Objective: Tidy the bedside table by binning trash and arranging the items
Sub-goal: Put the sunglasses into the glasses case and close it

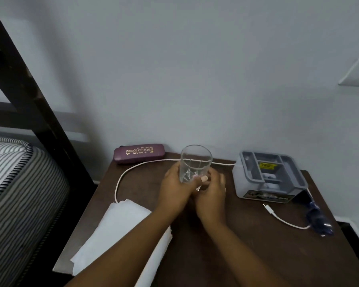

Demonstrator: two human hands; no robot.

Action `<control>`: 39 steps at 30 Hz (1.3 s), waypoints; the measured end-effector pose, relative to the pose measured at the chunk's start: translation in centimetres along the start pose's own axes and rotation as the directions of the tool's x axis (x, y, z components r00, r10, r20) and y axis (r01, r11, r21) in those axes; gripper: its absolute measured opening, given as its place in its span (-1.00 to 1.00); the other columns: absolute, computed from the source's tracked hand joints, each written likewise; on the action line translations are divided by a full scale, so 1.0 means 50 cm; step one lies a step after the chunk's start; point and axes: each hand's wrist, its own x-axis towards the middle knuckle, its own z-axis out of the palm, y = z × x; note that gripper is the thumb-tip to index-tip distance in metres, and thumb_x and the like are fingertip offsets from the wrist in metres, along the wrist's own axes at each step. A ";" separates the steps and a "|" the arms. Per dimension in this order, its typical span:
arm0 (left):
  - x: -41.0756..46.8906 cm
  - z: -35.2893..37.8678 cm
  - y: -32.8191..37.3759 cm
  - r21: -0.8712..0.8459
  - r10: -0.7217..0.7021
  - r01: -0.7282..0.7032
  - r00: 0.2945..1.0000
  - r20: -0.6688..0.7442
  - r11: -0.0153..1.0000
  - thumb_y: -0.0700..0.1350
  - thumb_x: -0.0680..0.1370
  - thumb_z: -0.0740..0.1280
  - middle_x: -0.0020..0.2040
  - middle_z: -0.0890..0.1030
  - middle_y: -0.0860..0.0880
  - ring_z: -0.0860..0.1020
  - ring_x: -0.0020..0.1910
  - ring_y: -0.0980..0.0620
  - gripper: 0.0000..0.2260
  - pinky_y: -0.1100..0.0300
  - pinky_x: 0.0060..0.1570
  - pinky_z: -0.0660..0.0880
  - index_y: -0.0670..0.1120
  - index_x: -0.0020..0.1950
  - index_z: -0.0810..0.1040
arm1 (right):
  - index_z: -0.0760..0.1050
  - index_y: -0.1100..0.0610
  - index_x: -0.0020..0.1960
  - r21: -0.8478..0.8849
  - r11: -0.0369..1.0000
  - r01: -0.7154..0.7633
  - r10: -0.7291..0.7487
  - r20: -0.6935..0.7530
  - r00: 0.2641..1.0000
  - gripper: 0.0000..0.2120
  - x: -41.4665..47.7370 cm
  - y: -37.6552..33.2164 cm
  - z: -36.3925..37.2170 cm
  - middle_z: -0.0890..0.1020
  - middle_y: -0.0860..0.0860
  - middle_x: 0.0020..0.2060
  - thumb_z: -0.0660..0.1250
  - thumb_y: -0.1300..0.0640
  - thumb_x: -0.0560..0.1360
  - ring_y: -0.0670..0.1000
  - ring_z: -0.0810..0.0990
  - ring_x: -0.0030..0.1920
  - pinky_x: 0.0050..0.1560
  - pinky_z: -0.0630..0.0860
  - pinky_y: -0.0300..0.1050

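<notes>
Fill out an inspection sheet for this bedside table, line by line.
Surface: dark wooden table.
Job's things: clear glass, upright; purple spectacle case by the wall; grey box at right.
Clutter: white papers at front left; blue item at right edge, unclear.
Hands: left hand grips the glass; right hand curled at its base.
Cables: white cable loops across the table, plug end free.
Surroundings: striped mattress, dark bed frame, pale wall.

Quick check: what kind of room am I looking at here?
Most likely a bedroom: a striped mattress and dark bed frame sit left of a small wooden table bearing a spectacle case.
</notes>
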 end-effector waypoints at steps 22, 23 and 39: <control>0.014 -0.289 -0.030 -0.221 -0.030 0.057 0.992 0.123 0.974 -0.07 0.39 0.46 0.14 0.63 0.11 0.58 0.14 0.17 -0.61 0.24 0.09 0.52 0.05 0.20 0.53 | 0.37 0.19 0.27 0.035 0.998 0.045 -0.048 0.105 0.993 -0.51 -0.040 -0.013 0.085 0.45 0.04 0.13 0.32 0.44 0.38 -0.02 0.47 0.11 0.20 0.47 -0.03; 0.021 -0.307 -0.034 -0.247 -0.052 0.059 0.998 0.035 0.967 -0.11 0.47 0.39 0.08 0.65 0.10 0.60 0.08 0.17 -0.73 0.27 0.06 0.54 0.02 0.16 0.54 | 0.41 0.21 0.24 0.037 0.998 0.053 -0.055 0.073 0.996 -0.57 -0.029 -0.010 0.079 0.48 0.07 0.11 0.27 0.46 0.41 0.01 0.50 0.08 0.19 0.48 -0.01; 0.152 -0.291 -0.056 -0.085 -0.265 0.254 0.948 -0.176 0.964 0.02 0.63 0.09 -0.15 0.55 0.03 0.51 -0.24 0.19 -0.77 0.33 -0.27 0.40 0.00 -0.02 0.52 | 0.55 0.06 0.22 -0.106 0.994 0.018 0.034 0.472 0.881 -0.51 0.159 -0.064 0.154 0.61 0.05 0.19 0.08 0.45 0.48 0.05 0.51 0.23 0.30 0.44 0.01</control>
